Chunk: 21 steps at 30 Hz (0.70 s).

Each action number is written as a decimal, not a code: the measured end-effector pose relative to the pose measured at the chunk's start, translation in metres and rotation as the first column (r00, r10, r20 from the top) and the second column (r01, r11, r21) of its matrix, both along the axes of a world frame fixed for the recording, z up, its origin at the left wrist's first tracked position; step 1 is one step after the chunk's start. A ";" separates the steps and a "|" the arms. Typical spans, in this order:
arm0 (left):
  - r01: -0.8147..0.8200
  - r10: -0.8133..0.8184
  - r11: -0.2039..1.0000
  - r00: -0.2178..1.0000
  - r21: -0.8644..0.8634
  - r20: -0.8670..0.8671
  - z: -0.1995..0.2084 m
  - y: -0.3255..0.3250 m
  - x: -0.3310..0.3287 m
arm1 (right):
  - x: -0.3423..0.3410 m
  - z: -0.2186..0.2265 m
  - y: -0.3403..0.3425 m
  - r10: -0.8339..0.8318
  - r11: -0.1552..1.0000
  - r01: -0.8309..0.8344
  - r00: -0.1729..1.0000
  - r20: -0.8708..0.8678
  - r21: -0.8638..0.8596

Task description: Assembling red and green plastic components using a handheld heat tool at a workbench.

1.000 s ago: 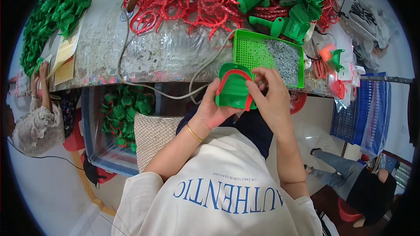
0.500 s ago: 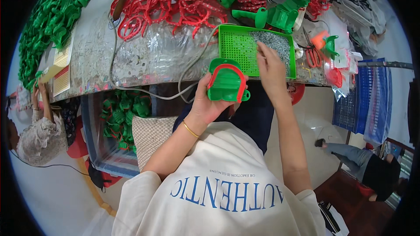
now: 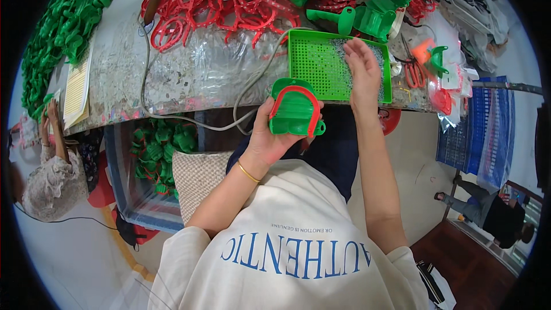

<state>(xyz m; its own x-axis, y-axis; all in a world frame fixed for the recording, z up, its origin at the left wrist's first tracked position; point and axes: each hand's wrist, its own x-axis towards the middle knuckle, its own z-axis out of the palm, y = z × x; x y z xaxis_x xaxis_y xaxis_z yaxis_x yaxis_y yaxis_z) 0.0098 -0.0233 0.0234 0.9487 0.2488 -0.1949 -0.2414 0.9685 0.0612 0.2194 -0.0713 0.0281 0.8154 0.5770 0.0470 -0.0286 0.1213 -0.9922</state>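
My left hand point(image 3: 267, 138) is closed round a green plastic scoop-shaped part point(image 3: 291, 116), holding it up in front of the table edge. A red U-shaped strip point(image 3: 294, 89) lies along the part's curved inside. To its right, my right hand point(image 3: 363, 72) is over a green perforated tray point(image 3: 313, 60), its fingers slightly apart and bent. Small silvery metal pieces point(image 3: 338, 51) lie heaped in the tray's right side, partly hidden by that hand; they are too small to name surely. I see nothing between the right fingers.
Red strips point(image 3: 212, 6) and green parts point(image 3: 69, 23) pile at the back and left. A grey cable point(image 3: 148, 74) crosses the worktable. Scissors point(image 3: 414, 73) lie right of the tray. Below is a bin point(image 3: 129, 218) of green parts. Other people point(image 3: 51, 186) are left and right.
My right hand has moved a little right and farther back over the tray. My left hand keeps the green part almost in place. The person at the right has shifted.
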 end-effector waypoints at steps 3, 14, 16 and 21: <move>-0.009 0.009 1.000 1.000 -0.025 -0.013 0.000 0.000 0.000 | -0.006 0.001 0.005 0.114 0.993 -0.107 0.969 -0.220 0.042; -0.014 0.014 1.000 1.000 -0.013 -0.010 0.001 0.001 -0.004 | -0.005 -0.015 0.010 0.075 0.990 -0.064 0.993 0.086 -0.124; -0.011 0.011 1.000 1.000 -0.013 -0.015 0.002 0.002 -0.004 | -0.003 -0.018 0.015 0.169 0.972 -0.147 0.980 0.110 -0.183; -0.012 0.012 1.000 1.000 -0.015 -0.002 0.000 0.004 -0.005 | -0.001 -0.017 0.013 0.137 0.966 -0.079 0.964 0.230 -0.248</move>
<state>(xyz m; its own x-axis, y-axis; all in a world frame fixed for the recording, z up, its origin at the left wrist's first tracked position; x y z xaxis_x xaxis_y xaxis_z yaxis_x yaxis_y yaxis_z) 0.0045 -0.0190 0.0236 0.9454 0.2570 -0.2002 -0.2528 0.9664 0.0466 0.2184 -0.0579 0.0108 0.7284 0.6795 0.0885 0.2167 -0.1059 -0.9705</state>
